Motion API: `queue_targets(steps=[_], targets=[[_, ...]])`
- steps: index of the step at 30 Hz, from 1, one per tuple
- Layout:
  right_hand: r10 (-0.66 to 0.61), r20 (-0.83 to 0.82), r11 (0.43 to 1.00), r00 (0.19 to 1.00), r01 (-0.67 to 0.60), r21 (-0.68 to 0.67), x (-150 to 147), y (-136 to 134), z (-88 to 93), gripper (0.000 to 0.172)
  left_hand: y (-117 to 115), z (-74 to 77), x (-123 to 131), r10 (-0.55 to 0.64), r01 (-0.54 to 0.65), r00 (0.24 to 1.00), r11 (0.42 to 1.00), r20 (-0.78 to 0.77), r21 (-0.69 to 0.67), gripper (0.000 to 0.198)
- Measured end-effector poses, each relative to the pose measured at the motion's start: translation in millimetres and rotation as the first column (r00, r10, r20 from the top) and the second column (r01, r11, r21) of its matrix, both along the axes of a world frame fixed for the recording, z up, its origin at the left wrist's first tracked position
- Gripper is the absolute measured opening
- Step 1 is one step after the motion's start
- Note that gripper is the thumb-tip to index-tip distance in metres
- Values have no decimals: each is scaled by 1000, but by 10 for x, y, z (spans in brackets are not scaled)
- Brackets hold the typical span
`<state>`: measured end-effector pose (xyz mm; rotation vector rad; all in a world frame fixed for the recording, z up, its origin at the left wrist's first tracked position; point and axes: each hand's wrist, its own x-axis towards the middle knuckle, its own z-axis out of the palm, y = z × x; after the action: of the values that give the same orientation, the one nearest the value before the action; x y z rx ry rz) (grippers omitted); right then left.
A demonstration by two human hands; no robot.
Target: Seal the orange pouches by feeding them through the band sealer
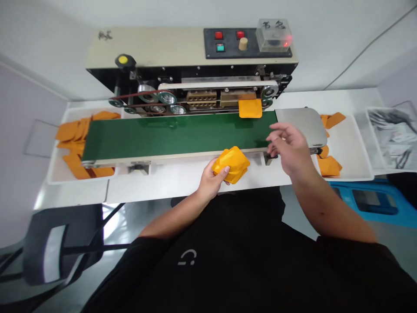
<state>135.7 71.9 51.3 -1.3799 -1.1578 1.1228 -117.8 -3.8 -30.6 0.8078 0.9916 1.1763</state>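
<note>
My left hand (211, 179) is closed around a small stack of orange pouches (236, 164), thumb on top, just in front of the conveyor. Over the right part of the green conveyor belt (195, 134), my right hand (288, 145) hovers with its fingers apart and curved, holding nothing that I can see. One orange pouch (250, 108) hangs by its upper edge in the band sealer (192, 48), near the rollers at the right. Its lower part rests over the belt.
At the left end stands a white tray (52, 169) with several orange pouches. Another white tray (361, 161) at the right holds more pouches, beside a bin of clear packets (394, 134). A black chair (68, 234) stands lower left, a blue stool (374, 202) lower right.
</note>
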Motion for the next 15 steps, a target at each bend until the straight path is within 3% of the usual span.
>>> queue_targets(steps=[3,5,10,15], targets=[[197,79,980,977,-198,10,-137,-300,-132,31,26,40,71,-28,28,1000,1000,4,-9,67],[255,118,965,960,-261,39,-221,-432,-199,31,43,62,124,-43,43,999,999,-1,-11,69],[149,181,973,972,-177,151,-322,-562,-284,18,62,59,217,-45,45,999,999,-2,2,71],[59,104,980,993,-78,184,-328,-578,-322,12,51,18,224,-83,83,996,997,-31,2,74]])
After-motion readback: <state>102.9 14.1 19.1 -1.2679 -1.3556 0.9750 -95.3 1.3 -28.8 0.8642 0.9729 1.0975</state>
